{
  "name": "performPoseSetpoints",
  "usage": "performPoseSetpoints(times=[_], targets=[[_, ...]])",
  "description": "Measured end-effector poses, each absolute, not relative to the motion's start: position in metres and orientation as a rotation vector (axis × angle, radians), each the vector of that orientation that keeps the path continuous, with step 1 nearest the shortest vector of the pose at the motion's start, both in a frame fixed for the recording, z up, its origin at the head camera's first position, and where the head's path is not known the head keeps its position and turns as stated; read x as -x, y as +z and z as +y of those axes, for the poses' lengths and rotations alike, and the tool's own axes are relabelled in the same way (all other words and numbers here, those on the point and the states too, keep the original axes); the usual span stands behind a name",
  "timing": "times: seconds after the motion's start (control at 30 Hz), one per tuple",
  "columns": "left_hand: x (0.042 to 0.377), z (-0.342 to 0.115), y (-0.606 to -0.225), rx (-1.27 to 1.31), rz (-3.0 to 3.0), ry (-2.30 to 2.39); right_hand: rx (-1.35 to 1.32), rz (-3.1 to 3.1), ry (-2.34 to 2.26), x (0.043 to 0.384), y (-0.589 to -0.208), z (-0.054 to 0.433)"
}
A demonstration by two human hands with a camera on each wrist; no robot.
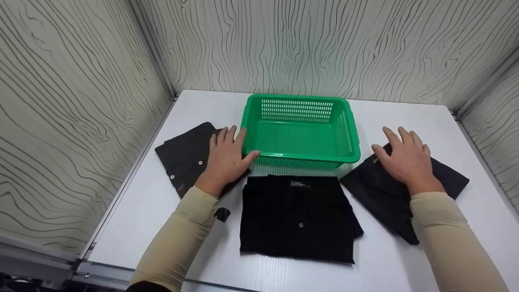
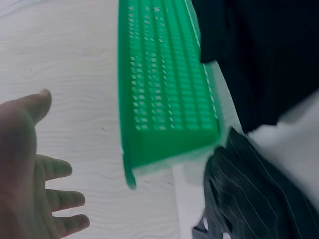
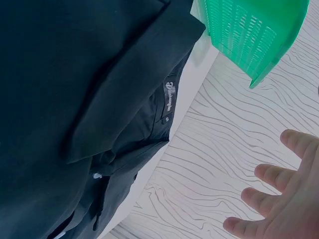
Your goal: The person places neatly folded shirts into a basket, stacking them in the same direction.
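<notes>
My left hand [image 1: 225, 160], fingers spread, hovers over a folded dark grey pinstriped shirt [image 1: 182, 150] beside the left front corner of a green plastic basket [image 1: 300, 157]. In the left wrist view this left hand [image 2: 30, 184] holds nothing and shows apart from the basket wall [image 2: 164, 99]. Over a folded black shirt [image 1: 377, 194] on the right is my right hand [image 1: 405, 162], its fingers extended. The right wrist view shows that right hand [image 3: 284, 199] with nothing in it, and a black collar [image 3: 134, 74] with a label. Another folded black shirt [image 1: 300, 243] lies between my forearms.
The basket's floor [image 1: 296, 138] is bare. Everything stands on a white table [image 1: 219, 259], enclosed by wood-grain patterned panels [image 1: 284, 48] at the back and sides. A metal frame edge [image 1: 109, 227] runs along the table's left side.
</notes>
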State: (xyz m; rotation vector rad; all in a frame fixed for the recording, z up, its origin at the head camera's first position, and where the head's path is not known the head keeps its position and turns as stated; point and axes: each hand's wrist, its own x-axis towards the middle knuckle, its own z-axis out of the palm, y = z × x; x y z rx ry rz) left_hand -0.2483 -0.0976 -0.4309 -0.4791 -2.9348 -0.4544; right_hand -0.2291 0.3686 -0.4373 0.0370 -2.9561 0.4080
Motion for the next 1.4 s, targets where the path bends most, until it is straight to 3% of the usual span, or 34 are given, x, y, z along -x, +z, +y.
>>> performPoseSetpoints(times=[0.53,0.97,1.4], targets=[[0.215,-0.038,-0.415,0.747,-2.882,-0.415,0.023,-3.035,0.400,0.223,-0.450,0.392],[0.202,0.021,-0.431,1.058,-2.956,-0.419,0.115,-3.080,0.479,0.216,-0.468,0.416],[0.193,0.086,-0.456,1.185,-3.119,-0.302,0.199,-3.140,0.552,0.208,-0.480,0.444]])
